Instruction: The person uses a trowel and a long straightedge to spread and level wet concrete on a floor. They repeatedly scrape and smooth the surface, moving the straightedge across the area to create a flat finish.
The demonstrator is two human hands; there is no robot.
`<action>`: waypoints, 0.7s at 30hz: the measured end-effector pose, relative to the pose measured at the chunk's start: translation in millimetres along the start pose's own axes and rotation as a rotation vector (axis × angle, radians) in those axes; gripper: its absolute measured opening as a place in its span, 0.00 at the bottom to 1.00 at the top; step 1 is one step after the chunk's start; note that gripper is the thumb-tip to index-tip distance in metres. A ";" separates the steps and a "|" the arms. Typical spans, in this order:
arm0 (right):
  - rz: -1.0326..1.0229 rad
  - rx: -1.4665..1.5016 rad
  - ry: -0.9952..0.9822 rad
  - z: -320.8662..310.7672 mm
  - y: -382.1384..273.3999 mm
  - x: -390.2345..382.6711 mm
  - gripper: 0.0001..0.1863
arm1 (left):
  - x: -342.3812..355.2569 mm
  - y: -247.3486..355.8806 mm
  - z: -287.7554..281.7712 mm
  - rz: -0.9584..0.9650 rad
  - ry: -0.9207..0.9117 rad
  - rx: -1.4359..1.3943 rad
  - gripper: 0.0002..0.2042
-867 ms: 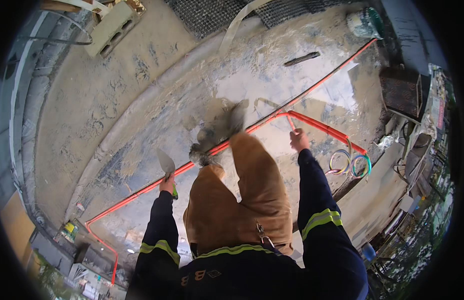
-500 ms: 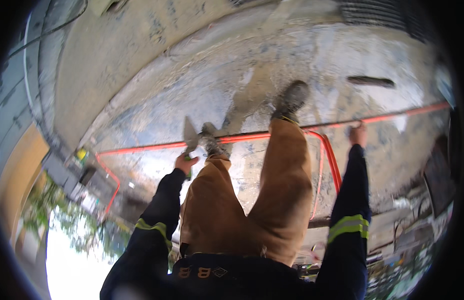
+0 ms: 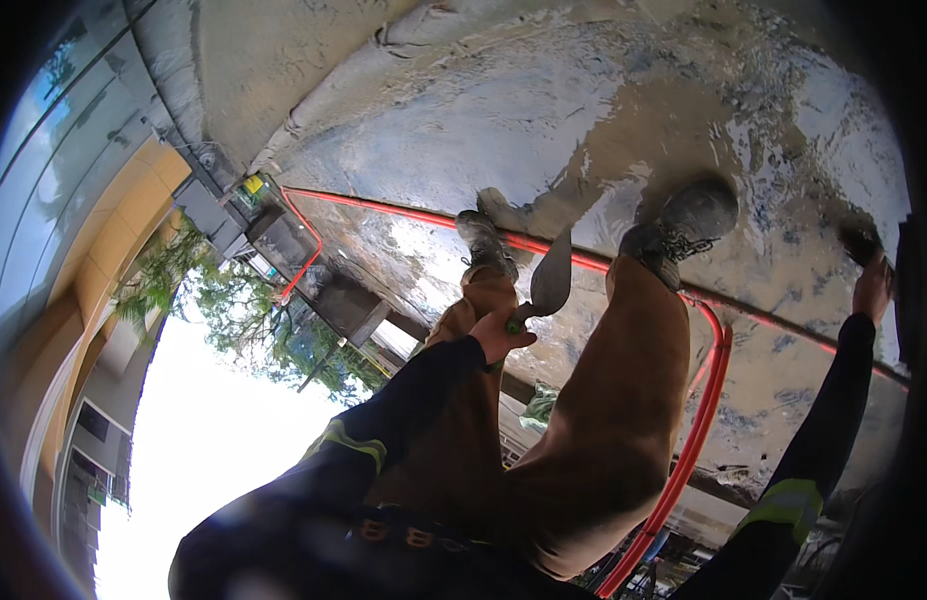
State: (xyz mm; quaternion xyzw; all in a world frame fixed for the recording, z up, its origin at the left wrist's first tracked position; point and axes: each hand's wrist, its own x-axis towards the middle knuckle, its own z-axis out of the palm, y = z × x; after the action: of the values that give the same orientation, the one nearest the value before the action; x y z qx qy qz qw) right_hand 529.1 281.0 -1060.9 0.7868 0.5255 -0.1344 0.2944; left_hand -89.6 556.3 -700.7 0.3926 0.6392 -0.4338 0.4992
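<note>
Looking down past brown trousers (image 3: 623, 390), a person's left hand (image 3: 496, 338) is wrapped around the green handle of a pointed trowel (image 3: 552, 276). The trowel's grey, leaf-shaped blade points toward the far side, appearing between the left boot (image 3: 483, 242) and the right boot (image 3: 689, 220); its tip overlaps a long red pipe (image 3: 383, 207) in view, though whether they touch cannot be told.

The right hand (image 3: 869, 289) is stretched out to the far right, its fingers at a dark, blurred object (image 3: 861, 240). Whether those fingers are clamped on it or only beside it cannot be made out.

Both arms wear dark sleeves (image 3: 413, 395) with yellow-green reflective bands (image 3: 787, 508). The boots are dark and caked with grime, standing on a wet, muddy grey-brown floor (image 3: 463, 125).

The long red pipe runs across the floor from the far left, past both boots, to the right. Near the right boot, red pipes (image 3: 698, 432) curve away from that line toward the near side, passing right of the trousers. At the left, a thinner bent red pipe (image 3: 317, 240) comes off the line's end, close to a small yellow item (image 3: 253, 184).

Farther left are a tan-panelled building (image 3: 133, 195), green trees (image 3: 233, 300) and bright white sky (image 3: 223, 430).
</note>
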 end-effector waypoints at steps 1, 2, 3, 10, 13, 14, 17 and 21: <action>-0.019 0.002 0.024 -8.9 -13.8 -2.2 0.21 | -5.5 -13.5 0.0 0.000 0.030 -0.026 0.18; -0.038 -0.002 0.049 -21.3 -25.5 -5.1 0.21 | -10.1 -28.6 0.5 0.006 0.056 -0.056 0.18; -0.051 -0.020 0.073 -40.0 -29.9 -8.1 0.21 | -11.0 -49.9 0.7 0.040 0.067 -0.115 0.17; -0.333 1.031 -0.179 -285.1 -84.1 -9.4 0.24 | -46.7 -64.5 -43.2 0.152 0.114 -0.518 0.13; -0.355 1.600 -0.430 -430.7 -147.9 -13.8 0.18 | -46.9 -76.9 -52.1 0.162 -0.037 -0.813 0.13; -0.317 1.626 -0.541 -468.1 -175.6 -13.3 0.17 | -44.0 -81.6 -55.2 0.176 -0.124 -0.934 0.14; -0.104 1.849 -0.597 -538.0 -269.6 -46.0 0.17 | -74.5 -32.9 -68.3 0.267 -0.141 -1.273 0.17; -0.187 1.932 -0.731 -623.7 -387.9 -88.4 0.15 | -82.6 -72.4 -84.3 0.434 -0.215 -1.234 0.24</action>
State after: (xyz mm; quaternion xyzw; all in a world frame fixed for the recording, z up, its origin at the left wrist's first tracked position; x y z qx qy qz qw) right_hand 80.2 698.4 -646.7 0.5547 0.1313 -0.7515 -0.3322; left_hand -166.4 607.6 -597.5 0.1092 0.6232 0.0855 0.7696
